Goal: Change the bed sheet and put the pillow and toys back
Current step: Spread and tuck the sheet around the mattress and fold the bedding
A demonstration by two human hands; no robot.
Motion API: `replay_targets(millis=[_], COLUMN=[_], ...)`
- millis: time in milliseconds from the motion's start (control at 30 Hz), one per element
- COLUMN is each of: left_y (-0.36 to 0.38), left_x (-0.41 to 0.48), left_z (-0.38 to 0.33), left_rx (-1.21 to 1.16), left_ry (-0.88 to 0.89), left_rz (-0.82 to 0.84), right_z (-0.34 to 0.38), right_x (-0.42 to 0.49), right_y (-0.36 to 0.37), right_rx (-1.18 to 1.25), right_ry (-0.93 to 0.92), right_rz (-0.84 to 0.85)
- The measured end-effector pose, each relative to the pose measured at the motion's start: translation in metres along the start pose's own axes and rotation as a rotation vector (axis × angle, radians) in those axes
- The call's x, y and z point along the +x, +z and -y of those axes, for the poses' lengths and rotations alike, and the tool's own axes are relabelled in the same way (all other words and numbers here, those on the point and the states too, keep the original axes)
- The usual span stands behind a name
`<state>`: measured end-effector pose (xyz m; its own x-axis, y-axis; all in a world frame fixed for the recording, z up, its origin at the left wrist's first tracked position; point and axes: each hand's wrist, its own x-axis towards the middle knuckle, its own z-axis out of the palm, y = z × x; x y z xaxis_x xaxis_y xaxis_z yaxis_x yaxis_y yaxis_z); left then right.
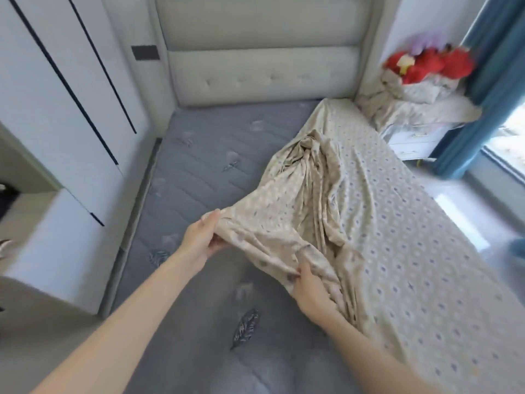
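Note:
A beige bed sheet (392,228) with small blue dots covers the right half of the bed and is bunched in folds toward the middle. The grey quilted mattress (199,172) lies bare on the left half. My left hand (203,237) grips a raised edge of the sheet over the mattress. My right hand (311,291) pinches a fold of the same sheet lower down, nearer to me. Red and purple plush toys (426,62) sit on crumpled beige bedding (412,92) piled on the nightstand at the back right.
A padded pale headboard (261,61) stands at the far end. White wardrobe doors (56,89) run along the left of the bed. A white nightstand (414,140) with drawers, a blue curtain (488,81) and a bright window lie to the right.

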<state>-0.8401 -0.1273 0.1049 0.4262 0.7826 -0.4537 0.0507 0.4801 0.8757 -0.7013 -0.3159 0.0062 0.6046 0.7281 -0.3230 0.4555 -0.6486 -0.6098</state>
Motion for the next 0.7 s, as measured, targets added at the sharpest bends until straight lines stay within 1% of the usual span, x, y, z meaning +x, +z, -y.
replay_targets(millis=[100,200,267,333,400,467,533,600,667,700], left_y=[-0.026,-0.053,-0.064,-0.067,-0.067,-0.068,-0.068,-0.066,-0.061,-0.058], left_x=[-0.002,-0.005,-0.006,-0.014,-0.029,-0.04,-0.052,-0.064,-0.076,-0.08], left_z=[-0.007,-0.011,-0.012,-0.012,-0.007,0.002,0.012,0.022,0.03,0.032], left_rx=[0.054,0.15,0.231,0.269,0.271,0.375,0.557,0.803,1.045,1.106], left_ry=[0.024,0.008,-0.02,-0.034,-0.003,0.086,0.201,0.326,0.469,0.513], left_rz=[0.035,0.059,0.07,0.106,0.131,0.197,0.377,0.557,0.634,0.642], right_z=[0.023,0.054,0.071,0.083,0.092,0.099,0.106,0.113,0.117,0.119], right_x=[-0.028,-0.052,-0.063,-0.075,-0.09,-0.1,-0.11,-0.12,-0.131,-0.136], right_y=[0.013,0.017,0.012,0.003,-0.007,-0.017,-0.028,-0.036,-0.043,-0.047], right_rx=[0.106,0.336,0.423,0.44,0.502,0.587,0.638,0.653,0.642,0.674], right_ry=[0.053,0.19,0.253,0.252,0.218,0.166,0.121,0.066,0.014,-0.003], right_rz=[-0.021,-0.039,0.007,0.051,0.077,0.112,0.118,0.119,0.177,0.219])
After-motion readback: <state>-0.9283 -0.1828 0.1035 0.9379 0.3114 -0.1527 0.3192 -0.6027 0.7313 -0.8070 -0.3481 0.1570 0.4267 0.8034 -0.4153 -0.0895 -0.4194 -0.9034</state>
